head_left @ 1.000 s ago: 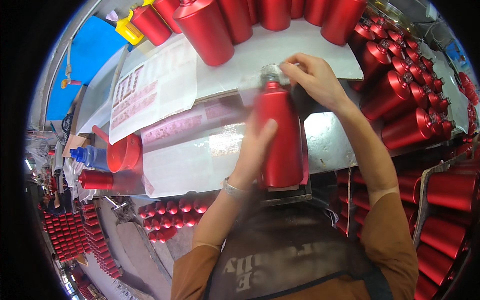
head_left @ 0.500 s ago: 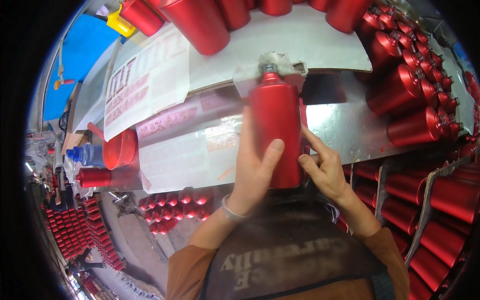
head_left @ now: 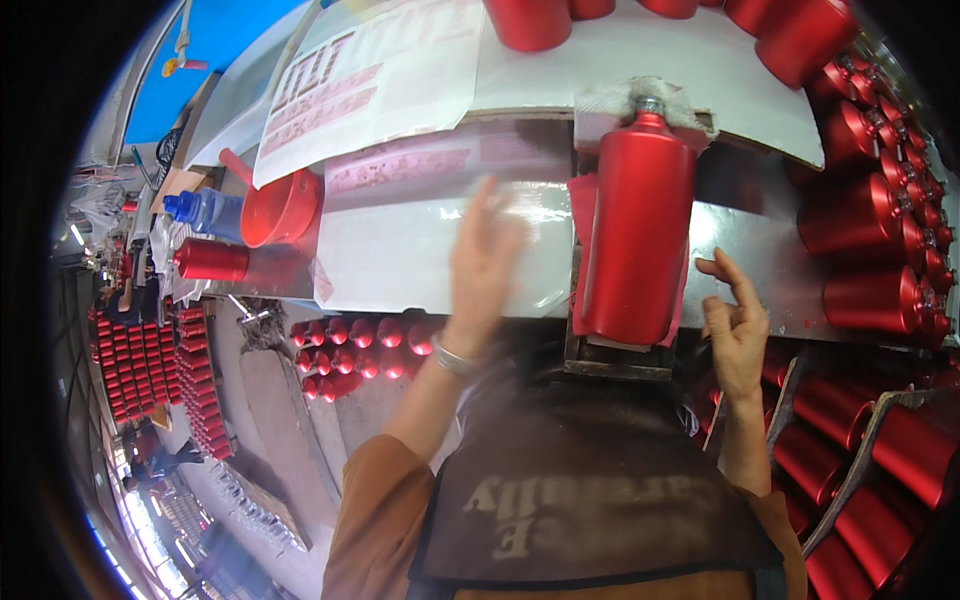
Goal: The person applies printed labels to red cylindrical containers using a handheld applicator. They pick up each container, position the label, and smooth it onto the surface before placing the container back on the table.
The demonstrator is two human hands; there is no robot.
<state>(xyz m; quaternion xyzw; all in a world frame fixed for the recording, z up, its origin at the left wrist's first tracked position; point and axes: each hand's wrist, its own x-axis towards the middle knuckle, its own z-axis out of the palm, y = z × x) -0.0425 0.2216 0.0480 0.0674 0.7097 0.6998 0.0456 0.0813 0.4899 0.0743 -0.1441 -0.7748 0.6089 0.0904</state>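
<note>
A matte red bottle (head_left: pixel 643 240) with a metallic threaded neck lies on a narrow wooden rest (head_left: pixel 618 368), red padding showing along its sides. Its neck end lies on a white cloth-covered support (head_left: pixel 655 98) at the far end. My left hand (head_left: pixel 485 270) is in the air left of the bottle, over the white sheet, blurred by motion; its fingers look stretched out and nothing shows in them. Just right of the bottle, my right hand (head_left: pixel 737 325) holds nothing, with fingers bent and apart. Neither hand touches the bottle.
Several red bottles (head_left: pixel 855 215) lie stacked at the right. Others (head_left: pixel 530 20) stand at the far edge. A printed sheet (head_left: pixel 370 85), a red cup with a handle (head_left: pixel 282 208), a blue-capped bottle (head_left: pixel 205 212) and a lying red bottle (head_left: pixel 212 259) are at the left.
Both hands have let go of the red bottle, which now lies on the rest. My left hand has moved off to its left, my right hand to its right. The view has shifted.
</note>
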